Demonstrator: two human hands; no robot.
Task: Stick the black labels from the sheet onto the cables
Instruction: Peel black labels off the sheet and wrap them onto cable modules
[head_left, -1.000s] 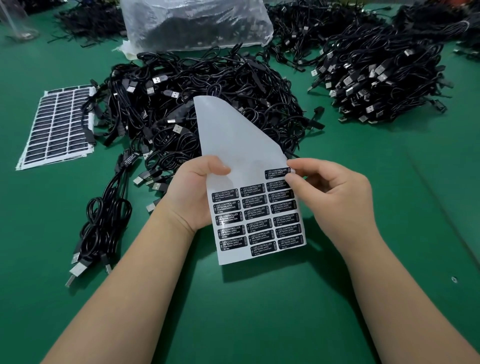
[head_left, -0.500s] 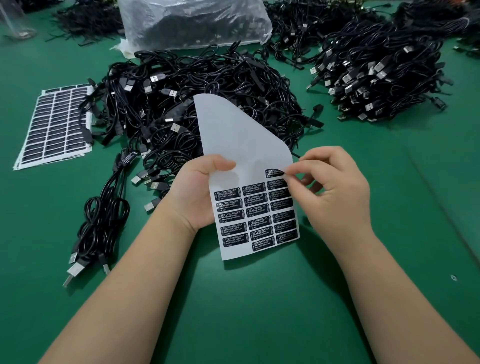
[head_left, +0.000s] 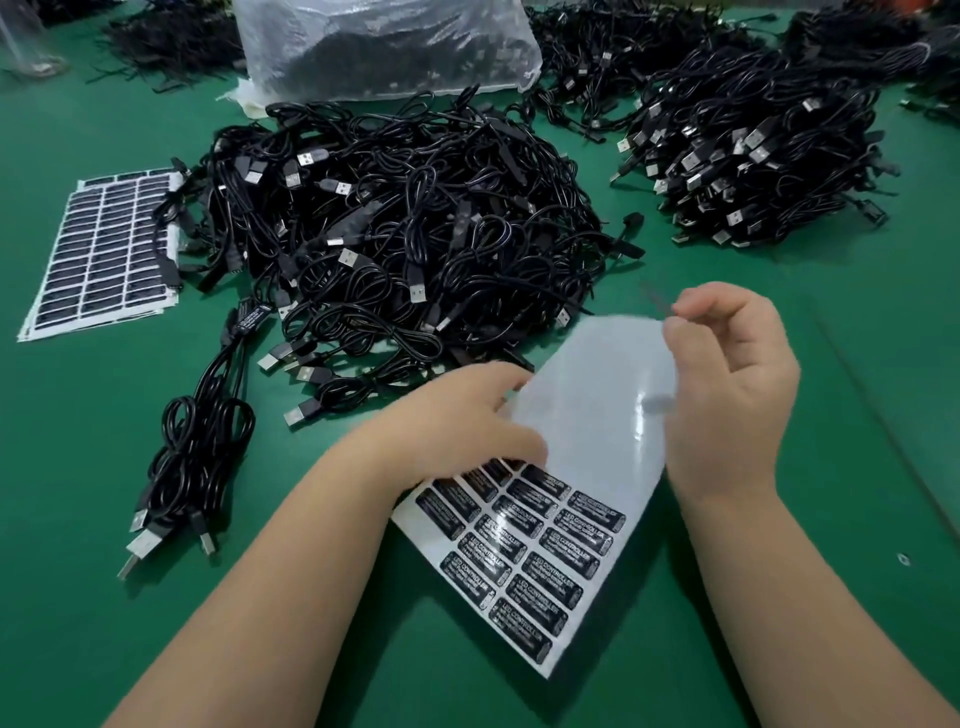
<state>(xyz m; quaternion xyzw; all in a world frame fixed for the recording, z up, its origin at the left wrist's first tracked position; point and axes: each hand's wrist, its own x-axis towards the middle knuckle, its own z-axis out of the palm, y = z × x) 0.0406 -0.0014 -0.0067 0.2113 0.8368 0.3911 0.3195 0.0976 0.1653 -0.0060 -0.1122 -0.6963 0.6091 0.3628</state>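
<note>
A glossy white label sheet (head_left: 587, 415) is laid slantwise on the green table (head_left: 857, 415), its near part filled with rows of black labels (head_left: 524, 551) printed "LED CONTROLLER". The sheet is pressed down by the left hand (head_left: 467, 421), fingers spread. A blurred dark label (head_left: 655, 297) is pinched by the right hand (head_left: 727, 374), raised above the sheet's far edge. A tangled pile of black USB cables (head_left: 405, 218) is seen just beyond, a full label sheet (head_left: 98, 254) at its left, a plastic bag (head_left: 384, 47) behind.

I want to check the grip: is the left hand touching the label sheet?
Touching. In the head view the left hand rests on the label sheet, its fingers overlapping the sheet's left edge.
</note>
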